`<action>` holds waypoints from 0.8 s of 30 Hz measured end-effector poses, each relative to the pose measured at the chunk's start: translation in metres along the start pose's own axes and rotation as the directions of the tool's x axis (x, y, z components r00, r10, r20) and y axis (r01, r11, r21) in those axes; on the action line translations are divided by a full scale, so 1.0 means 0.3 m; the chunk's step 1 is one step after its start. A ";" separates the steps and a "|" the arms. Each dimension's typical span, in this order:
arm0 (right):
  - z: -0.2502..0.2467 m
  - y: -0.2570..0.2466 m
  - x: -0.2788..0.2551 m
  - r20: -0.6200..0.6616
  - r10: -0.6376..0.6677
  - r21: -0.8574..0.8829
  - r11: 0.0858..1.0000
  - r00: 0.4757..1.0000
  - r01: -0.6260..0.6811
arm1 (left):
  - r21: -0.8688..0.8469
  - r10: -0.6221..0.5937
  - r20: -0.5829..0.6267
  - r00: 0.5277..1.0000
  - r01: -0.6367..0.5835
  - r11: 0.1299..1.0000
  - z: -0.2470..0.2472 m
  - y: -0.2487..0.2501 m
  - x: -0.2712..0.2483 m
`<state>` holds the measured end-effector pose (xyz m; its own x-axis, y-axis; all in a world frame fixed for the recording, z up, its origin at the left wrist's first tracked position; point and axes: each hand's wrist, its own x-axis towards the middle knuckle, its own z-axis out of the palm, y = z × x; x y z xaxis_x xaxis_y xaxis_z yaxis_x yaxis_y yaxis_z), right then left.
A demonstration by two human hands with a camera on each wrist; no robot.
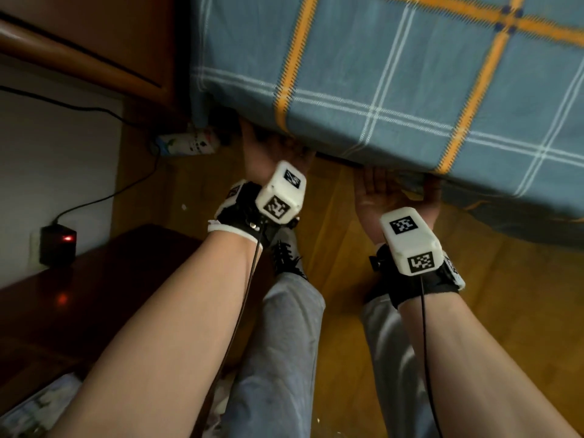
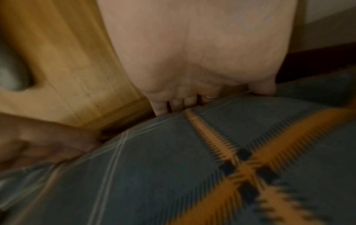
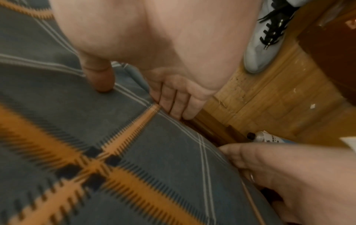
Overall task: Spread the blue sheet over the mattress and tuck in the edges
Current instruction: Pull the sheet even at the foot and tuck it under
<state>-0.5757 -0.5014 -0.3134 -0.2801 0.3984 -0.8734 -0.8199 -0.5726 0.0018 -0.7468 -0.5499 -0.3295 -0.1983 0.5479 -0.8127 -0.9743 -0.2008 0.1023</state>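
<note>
With the blue sheet [image 1: 395,74] already spread, both hands' fingers [image 3: 179,103] pushed its lower-centre edge under the mattress, grip unseen.

Dim warm indoor light, no visible source. Head view fairly sharp at centre, slight motion blur on sheet [image 1: 395,74], wide-angle bend at edges. Both wrist views soft, heavy blur twd bottom corners, palms close-up & out of focus. Deep shadow under bed edge.
</note>
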 end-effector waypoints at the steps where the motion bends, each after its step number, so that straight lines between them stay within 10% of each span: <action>1: 0.006 0.002 0.001 -0.001 0.003 0.003 1.000 1.000 -0.003 | 0.030 0.001 -0.042 0.999 0.000 1.000 -0.003 0.010 -0.006; 12: 0.006 -0.033 -0.065 -0.223 -0.020 -0.406 0.911 0.975 -0.075 | 0.391 0.289 -0.426 0.857 -0.114 0.913 -0.061 0.061 -0.191; 19: -0.053 -0.023 -0.179 -0.327 -0.028 -0.588 0.789 0.945 -0.180 | 0.965 0.837 0.031 0.546 -0.236 0.118 0.019 0.092 -0.291; 24: 0.007 -0.009 -0.164 -0.274 -0.005 -0.639 0.749 0.962 -0.178 | 0.975 0.818 0.219 0.531 -0.149 -0.165 0.065 0.088 -0.288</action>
<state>-0.5608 -0.5179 -0.2692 -0.1281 0.1895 -0.9735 -0.2450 -0.9572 -0.1541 -0.7576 -0.5868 -0.2455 -0.9260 0.3050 -0.2224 0.0854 0.7432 0.6636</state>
